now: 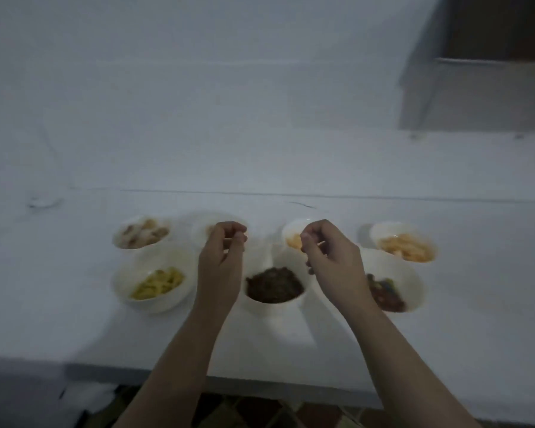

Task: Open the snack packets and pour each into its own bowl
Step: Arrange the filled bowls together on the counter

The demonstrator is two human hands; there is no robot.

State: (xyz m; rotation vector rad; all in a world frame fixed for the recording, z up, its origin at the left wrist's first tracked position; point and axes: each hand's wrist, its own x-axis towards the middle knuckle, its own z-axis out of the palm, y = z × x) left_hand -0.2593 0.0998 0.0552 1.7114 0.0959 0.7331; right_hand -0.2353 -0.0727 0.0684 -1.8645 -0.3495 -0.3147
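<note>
Counter: white surface running across the whole view; all seven bowls stand on it, near my edge.
Cabinet: dark box at the far right, against the wall.
My left hand: raised above the bowls, between the yellow-snack bowl and the dark-snack bowl. Fingers curled; thumb and fingertips appear to pinch a thin pale sliver. The blur prevents me from identifying it.
My right hand: raised above the gap between the dark-snack bowl and the mixed-snack bowl. Fingers curled; thumb and forefinger appear to pinch a similar thin pale sliver. I cannot tell what it is.
Yellow-snack bowl: front row, left; white, holds yellow pieces.
Dark-snack bowl: front row, centre; white, holds dark brown pieces; lies between my two wrists.
Mixed-snack bowl: front row, right; white, holds dark red and green pieces; partly hidden by my right wrist.
Orange-snack bowl: back row, far right; holds pale orange pieces.
Beige-snack bowl: back row, far left; holds beige and brown pieces.
Back-left-centre bowl: mostly hidden behind my left hand; contents unclear.
Back-right-centre bowl: behind my right hand; holds pale orange pieces.
Snack packets: none identifiable in view.
</note>
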